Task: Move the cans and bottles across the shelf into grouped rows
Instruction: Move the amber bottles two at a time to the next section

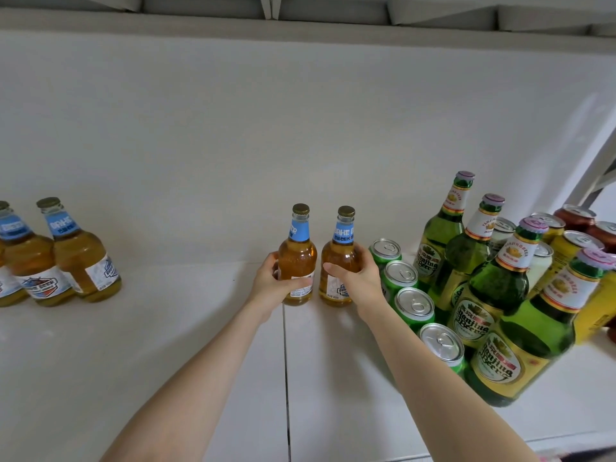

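Observation:
Two amber bottles with blue neck labels stand upright side by side mid-shelf. My left hand (278,285) wraps the left amber bottle (297,251). My right hand (358,278) wraps the right amber bottle (340,251). At the far left stands a group of matching amber bottles (81,258). To the right, a row of several green cans (415,303) runs toward me, with several tall green bottles (493,288) behind it.
The white shelf (166,328) has a seam running front to back under my hands. Yellow cans (575,245) and red cans (575,215) crowd the far right. An upper shelf edge (300,28) runs overhead, and a white back wall stands behind the bottles.

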Tool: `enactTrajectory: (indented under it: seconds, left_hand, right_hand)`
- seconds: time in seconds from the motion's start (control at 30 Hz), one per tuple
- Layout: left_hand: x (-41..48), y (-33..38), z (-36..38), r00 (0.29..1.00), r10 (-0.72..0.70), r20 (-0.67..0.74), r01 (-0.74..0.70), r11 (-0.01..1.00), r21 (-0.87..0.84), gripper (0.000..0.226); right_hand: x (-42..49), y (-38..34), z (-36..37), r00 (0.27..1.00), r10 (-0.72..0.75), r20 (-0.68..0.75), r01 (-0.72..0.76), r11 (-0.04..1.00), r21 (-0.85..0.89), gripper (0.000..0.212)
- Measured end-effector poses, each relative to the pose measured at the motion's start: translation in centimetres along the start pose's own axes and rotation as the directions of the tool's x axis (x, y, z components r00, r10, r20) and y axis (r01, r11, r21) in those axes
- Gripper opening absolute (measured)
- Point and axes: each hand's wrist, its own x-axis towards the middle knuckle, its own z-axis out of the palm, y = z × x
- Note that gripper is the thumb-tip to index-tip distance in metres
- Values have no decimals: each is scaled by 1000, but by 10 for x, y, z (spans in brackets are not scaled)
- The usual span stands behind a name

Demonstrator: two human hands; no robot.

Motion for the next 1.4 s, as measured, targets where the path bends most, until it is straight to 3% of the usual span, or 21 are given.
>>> enactTrajectory:
  seconds: [0.2, 0.33, 0.67, 1.23, 1.4]
  left_hand:
    - [-2, -2, -8, 999, 17, 52, -18, 1000, 20, 76]
    - [-6, -13, -21, 994, -8, 111, 5, 999, 34, 85]
    - [-11, -25, -11, 998, 61, 26, -63, 994, 85, 66]
    - [1, -25, 2, 998, 63, 2, -63, 990, 124, 59]
    - [-6, -25, -3, 999, 38, -2, -37, 987, 159, 69]
  right_hand:
    - [-7, 1, 0, 999, 3, -42, -2, 999, 32, 79]
    - [-25, 24, 1, 996, 17, -84, -11, 998, 67, 80]
    - [-25, 50, 5, 992, -2, -125, 5, 1000, 25, 69]
    - [-6, 47, 8, 987, -34, -157, 36, 999, 11, 62]
    - [-10, 46, 5, 983, 12, -185, -16, 1000, -22, 55]
